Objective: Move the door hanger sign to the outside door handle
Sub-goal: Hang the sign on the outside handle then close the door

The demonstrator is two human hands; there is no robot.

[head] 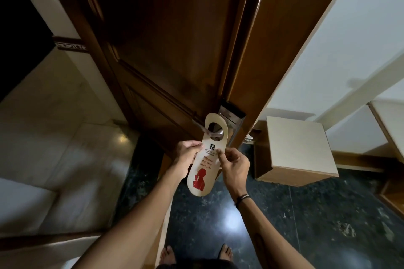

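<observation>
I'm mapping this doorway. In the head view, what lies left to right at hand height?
Left hand → cream door hanger sign with red print → right hand → cream wooden box-shaped stool.

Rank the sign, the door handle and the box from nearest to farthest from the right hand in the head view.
1. Sign: pinched by the right hand, on its left.
2. Door handle: above, showing through the sign's hole.
3. Box: off to the right, on the floor.
</observation>
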